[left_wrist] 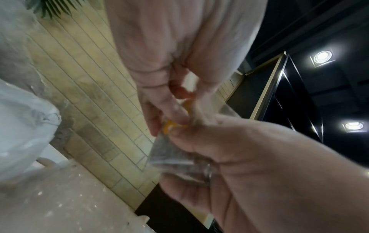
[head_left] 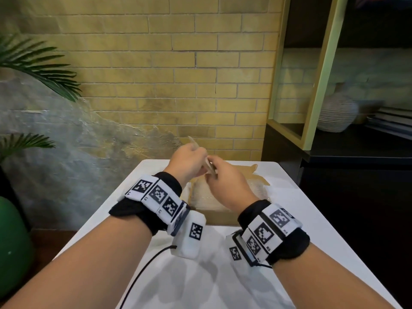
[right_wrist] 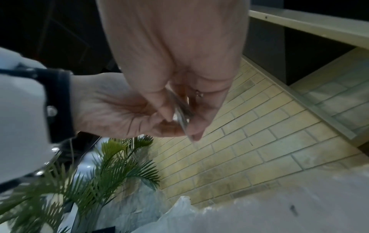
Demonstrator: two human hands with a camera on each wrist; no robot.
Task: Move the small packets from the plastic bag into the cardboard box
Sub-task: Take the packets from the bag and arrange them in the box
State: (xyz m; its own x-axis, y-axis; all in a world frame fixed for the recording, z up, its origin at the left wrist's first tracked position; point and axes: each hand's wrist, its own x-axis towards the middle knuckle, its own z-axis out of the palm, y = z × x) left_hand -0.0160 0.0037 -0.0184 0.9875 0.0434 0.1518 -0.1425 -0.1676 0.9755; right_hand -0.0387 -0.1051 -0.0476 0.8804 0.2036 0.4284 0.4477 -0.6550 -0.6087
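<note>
Both hands are raised together above the cardboard box [head_left: 219, 217] on the white table. My left hand [head_left: 200, 160] and my right hand [head_left: 215, 172] each pinch a small bundle of clear packets [head_left: 209, 167] held between them. In the left wrist view the packets [left_wrist: 171, 156] look transparent, with an orange band [left_wrist: 169, 126] at the pinched end, where the left fingertips [left_wrist: 180, 117] meet the right hand [left_wrist: 229, 154]. The right wrist view shows the packets [right_wrist: 181, 116] edge-on between my right fingers [right_wrist: 167, 115]. The crumpled plastic bag [head_left: 206, 197] lies inside the box.
The table [head_left: 289, 219] ends at a yellow brick wall. A dark shelf unit [head_left: 334, 141] with a striped vase stands to the right, and palm leaves [head_left: 33, 63] and a green object [head_left: 13, 241] to the left. A black cable [head_left: 142, 270] runs over the near table.
</note>
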